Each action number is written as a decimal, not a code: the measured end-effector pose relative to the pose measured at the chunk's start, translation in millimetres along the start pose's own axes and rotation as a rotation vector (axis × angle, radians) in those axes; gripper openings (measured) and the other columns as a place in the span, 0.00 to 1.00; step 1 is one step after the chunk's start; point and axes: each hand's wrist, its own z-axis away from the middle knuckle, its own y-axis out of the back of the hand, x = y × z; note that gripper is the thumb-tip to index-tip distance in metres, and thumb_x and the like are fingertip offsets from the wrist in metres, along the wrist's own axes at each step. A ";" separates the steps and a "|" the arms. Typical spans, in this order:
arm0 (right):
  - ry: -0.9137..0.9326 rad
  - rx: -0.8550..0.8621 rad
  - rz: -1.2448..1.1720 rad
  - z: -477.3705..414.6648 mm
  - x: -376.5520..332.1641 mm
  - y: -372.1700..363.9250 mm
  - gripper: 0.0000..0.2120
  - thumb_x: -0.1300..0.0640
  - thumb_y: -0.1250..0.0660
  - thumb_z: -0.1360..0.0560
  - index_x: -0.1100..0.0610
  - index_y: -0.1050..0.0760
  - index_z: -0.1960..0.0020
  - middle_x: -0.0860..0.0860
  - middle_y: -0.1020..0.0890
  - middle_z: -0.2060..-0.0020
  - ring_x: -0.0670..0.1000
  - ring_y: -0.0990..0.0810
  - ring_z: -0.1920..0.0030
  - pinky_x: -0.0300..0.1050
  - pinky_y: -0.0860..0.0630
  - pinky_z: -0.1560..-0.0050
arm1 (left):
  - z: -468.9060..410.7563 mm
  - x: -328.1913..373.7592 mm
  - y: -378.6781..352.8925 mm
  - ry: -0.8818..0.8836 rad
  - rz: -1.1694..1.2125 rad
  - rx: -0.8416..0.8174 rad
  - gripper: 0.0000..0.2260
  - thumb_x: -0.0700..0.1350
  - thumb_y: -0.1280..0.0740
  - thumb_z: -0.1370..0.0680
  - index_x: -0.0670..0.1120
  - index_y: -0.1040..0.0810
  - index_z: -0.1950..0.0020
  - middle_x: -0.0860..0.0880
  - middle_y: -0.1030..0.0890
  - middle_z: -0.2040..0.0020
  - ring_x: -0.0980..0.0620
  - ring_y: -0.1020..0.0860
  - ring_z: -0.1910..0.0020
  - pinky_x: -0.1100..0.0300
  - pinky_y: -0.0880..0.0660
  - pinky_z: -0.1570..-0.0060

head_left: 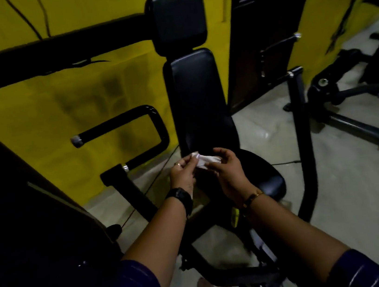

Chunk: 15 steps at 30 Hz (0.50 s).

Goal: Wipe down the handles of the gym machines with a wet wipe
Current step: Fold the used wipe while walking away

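Observation:
A crumpled white wet wipe (206,160) hangs between both my hands, in front of the black seat (265,176) of a gym machine. My left hand (182,174) pinches its left end; my right hand (230,170) pinches its right end. To the left, the machine's black looped handle (154,126) juts out with a silver end cap (77,141), about a forearm's length from my left hand. On the right side of the seat stands another black upright handle post (299,113).
The black backrest (198,98) and head pad (177,21) rise behind the seat, against a yellow wall (56,101). A thick black machine arm (49,51) crosses upper left. Another black machine frame (357,100) stands at the right on the pale floor (351,193).

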 end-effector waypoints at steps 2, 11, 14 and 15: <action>0.054 0.058 -0.032 14.6 -12.7 22.7 0.20 0.74 0.34 0.27 0.62 0.31 0.38 0.63 0.24 0.46 0.56 0.20 0.51 0.44 0.20 0.54 | 18.8 -10.0 -25.8 0.016 0.040 -0.029 0.04 0.37 0.32 0.22 0.45 0.20 0.54 0.53 0.17 0.65 0.59 0.18 0.67 0.67 0.24 0.70; 0.212 0.365 -0.184 104.6 -97.5 161.4 0.17 0.75 0.38 0.26 0.61 0.31 0.42 0.57 0.23 0.55 0.53 0.21 0.58 0.39 0.21 0.60 | 116.4 -61.9 -172.3 0.127 0.128 -0.336 0.06 0.32 0.34 0.23 0.41 0.21 0.54 0.49 0.17 0.67 0.54 0.19 0.67 0.61 0.21 0.62; 0.258 0.464 -0.249 137.7 -122.2 212.0 0.15 0.76 0.38 0.26 0.60 0.30 0.44 0.58 0.23 0.53 0.54 0.21 0.55 0.40 0.21 0.56 | 151.1 -80.8 -220.1 0.175 0.125 -0.448 0.05 0.33 0.33 0.23 0.41 0.21 0.54 0.46 0.17 0.65 0.52 0.19 0.65 0.59 0.21 0.58; 0.279 0.511 -0.266 152.4 -131.7 233.8 0.15 0.75 0.38 0.25 0.61 0.30 0.43 0.59 0.23 0.52 0.54 0.21 0.55 0.41 0.21 0.56 | 168.9 -90.1 -239.3 0.191 0.116 -0.481 0.04 0.33 0.32 0.23 0.41 0.21 0.54 0.46 0.17 0.64 0.51 0.19 0.64 0.58 0.21 0.56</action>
